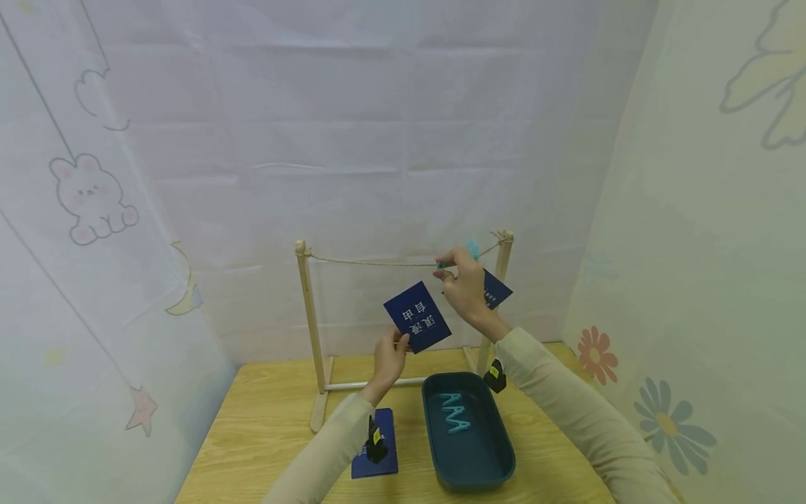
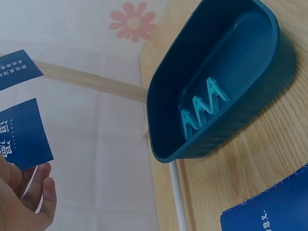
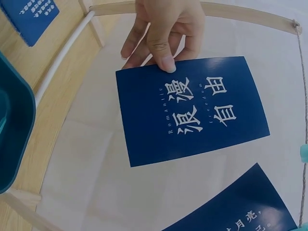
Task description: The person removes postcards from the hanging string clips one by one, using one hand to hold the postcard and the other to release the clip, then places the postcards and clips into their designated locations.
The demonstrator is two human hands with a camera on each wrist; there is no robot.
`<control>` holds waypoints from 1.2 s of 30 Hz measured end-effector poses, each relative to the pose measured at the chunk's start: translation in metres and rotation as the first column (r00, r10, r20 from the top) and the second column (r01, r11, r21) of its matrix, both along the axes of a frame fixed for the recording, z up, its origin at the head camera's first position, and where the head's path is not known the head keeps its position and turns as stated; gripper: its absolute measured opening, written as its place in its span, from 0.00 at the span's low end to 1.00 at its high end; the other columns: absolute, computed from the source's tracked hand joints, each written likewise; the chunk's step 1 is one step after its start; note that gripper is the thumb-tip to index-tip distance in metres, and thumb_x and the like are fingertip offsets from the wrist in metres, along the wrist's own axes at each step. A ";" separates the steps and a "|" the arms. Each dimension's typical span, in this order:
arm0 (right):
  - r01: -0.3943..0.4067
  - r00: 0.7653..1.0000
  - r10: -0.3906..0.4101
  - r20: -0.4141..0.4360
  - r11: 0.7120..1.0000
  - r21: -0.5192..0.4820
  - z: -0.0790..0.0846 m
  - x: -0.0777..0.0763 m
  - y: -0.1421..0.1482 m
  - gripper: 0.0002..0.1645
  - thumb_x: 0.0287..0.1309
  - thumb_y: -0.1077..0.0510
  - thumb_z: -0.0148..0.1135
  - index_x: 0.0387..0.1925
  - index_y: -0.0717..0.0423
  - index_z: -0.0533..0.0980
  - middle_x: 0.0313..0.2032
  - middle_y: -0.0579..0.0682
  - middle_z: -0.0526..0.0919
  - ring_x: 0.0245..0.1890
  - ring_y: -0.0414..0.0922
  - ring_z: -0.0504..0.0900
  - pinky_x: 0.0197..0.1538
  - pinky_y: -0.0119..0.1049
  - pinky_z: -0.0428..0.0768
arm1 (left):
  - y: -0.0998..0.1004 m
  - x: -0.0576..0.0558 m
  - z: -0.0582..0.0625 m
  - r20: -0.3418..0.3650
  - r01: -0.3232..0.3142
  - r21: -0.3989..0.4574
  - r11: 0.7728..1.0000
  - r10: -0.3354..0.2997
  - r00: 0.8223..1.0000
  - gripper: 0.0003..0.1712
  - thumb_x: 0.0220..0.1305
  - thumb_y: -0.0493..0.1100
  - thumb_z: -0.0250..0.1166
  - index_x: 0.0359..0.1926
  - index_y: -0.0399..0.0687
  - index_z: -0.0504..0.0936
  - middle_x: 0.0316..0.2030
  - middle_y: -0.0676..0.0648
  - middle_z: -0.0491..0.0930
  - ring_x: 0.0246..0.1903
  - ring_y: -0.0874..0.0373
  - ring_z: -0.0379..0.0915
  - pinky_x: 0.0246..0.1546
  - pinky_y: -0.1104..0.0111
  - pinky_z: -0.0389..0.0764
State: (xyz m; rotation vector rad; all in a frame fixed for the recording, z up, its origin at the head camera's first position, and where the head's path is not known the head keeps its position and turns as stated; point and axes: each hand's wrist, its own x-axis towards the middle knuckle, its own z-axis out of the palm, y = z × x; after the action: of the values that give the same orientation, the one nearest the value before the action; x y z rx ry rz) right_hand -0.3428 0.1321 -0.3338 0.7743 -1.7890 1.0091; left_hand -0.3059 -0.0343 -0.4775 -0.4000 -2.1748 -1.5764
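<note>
The card is being held by the left hand, below the rope and to the left of the fingers of the right hand. A gap is being left between the card and the rope, so they are not touching. The long axis of the card is being tilted, in the head view from upper left to lower right, and one long edge is being gripped. The left fingers are being clamped on this edge, with the thumb being laid over the printed face. The right fingers are being kept together at the rope, where a small peg seems to be pinched; whether its mouth is being opened cannot be told. The card is thus being held nearest to the left hand, while the rope is being reached by the right hand; this gap is judged to be the relation that matters most.

Behind the right hand, a second card is being hung, partly hidden, and a second peg is being seen at the rope near it.

On the bench, three pegs are being contained by the tray, lying in a row along one side. To its left, a stack of cards is being partly covered by the left wrist.
</note>
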 end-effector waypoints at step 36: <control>-0.100 0.955 0.047 0.292 0.980 0.169 -0.097 0.014 0.015 0.21 0.43 0.83 0.63 0.40 0.64 0.76 0.36 0.55 0.80 0.36 0.50 0.82 0.38 0.43 0.82 | -0.021 0.005 -0.032 0.060 -0.013 -0.008 1.000 0.013 0.998 0.03 0.70 0.27 0.56 0.36 0.27 0.74 0.32 0.32 0.80 0.29 0.36 0.81 0.29 0.60 0.84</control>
State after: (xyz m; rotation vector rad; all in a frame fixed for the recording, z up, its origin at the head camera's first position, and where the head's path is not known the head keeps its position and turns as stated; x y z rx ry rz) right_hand -0.3290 0.1467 -0.4309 0.8457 -2.1397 1.0590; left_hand -0.3013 -0.0552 -0.5100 -0.3443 -2.2245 -1.5930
